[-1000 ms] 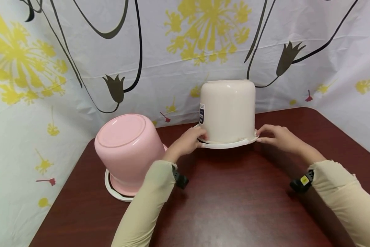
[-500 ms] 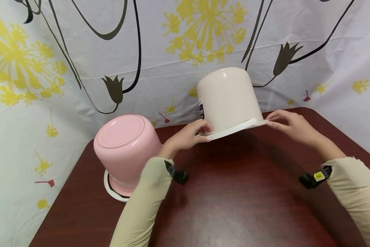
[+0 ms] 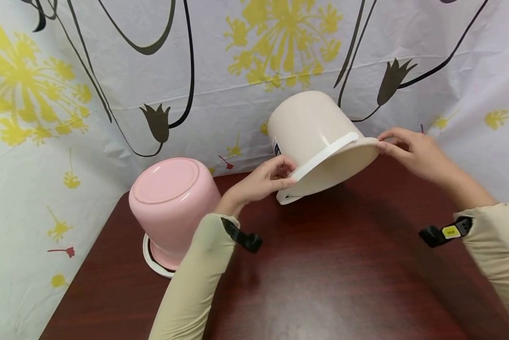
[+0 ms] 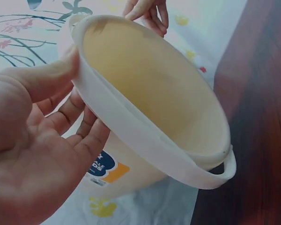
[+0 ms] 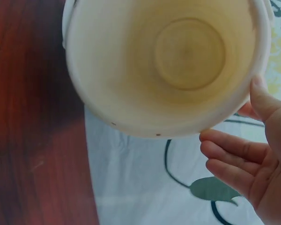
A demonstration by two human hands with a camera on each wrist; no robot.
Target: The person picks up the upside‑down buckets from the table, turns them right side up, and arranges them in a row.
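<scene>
Left hand (image 3: 260,182) and right hand (image 3: 418,153) are pinched at the rim (image 5: 263,44) of the cream bucket (image 3: 307,120), presumably light, stiff, best held there.

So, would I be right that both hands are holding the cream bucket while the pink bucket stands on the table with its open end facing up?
Not quite: the pink bucket on the table is upside down, its base facing up, as the head view shows. The left hand and right hand do hold the cream bucket.
</scene>
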